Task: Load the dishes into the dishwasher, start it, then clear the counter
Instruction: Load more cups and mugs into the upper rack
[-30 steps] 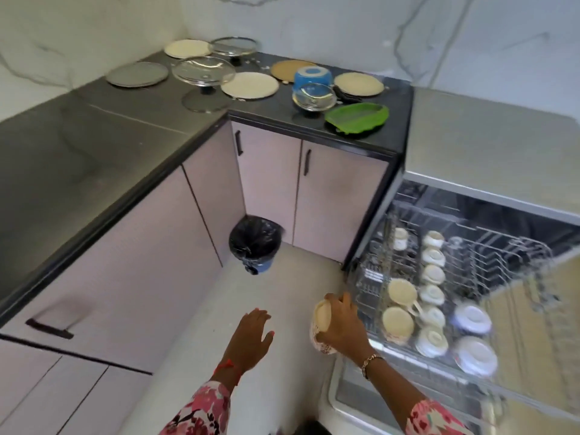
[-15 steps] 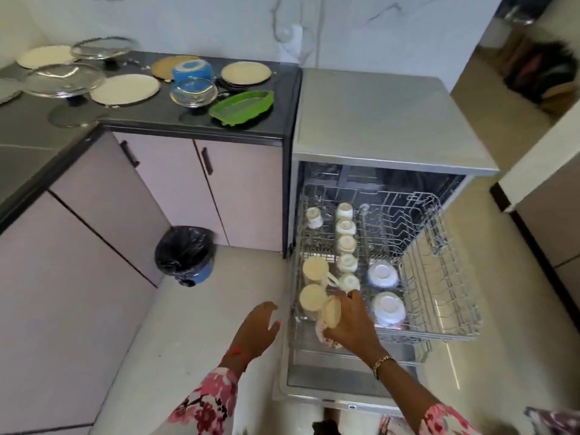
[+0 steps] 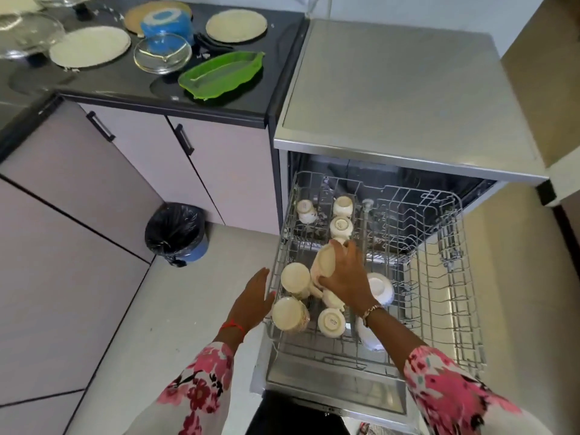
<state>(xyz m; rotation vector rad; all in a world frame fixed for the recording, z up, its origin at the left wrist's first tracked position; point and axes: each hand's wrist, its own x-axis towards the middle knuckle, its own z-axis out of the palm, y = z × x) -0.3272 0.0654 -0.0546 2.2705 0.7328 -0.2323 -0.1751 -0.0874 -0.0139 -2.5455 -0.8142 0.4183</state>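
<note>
Right hand partly hides the gripped mug.

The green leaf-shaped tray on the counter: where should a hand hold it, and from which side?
Probably grip the green leaf-shaped tray by its long front rim, coming from the counter edge. It lies flat and shallow, that rim is free, and the glass lid crowds its far left.

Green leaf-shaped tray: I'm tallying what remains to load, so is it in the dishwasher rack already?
No, the green leaf-shaped tray lies on the dark counter, apart from the rack.
</note>
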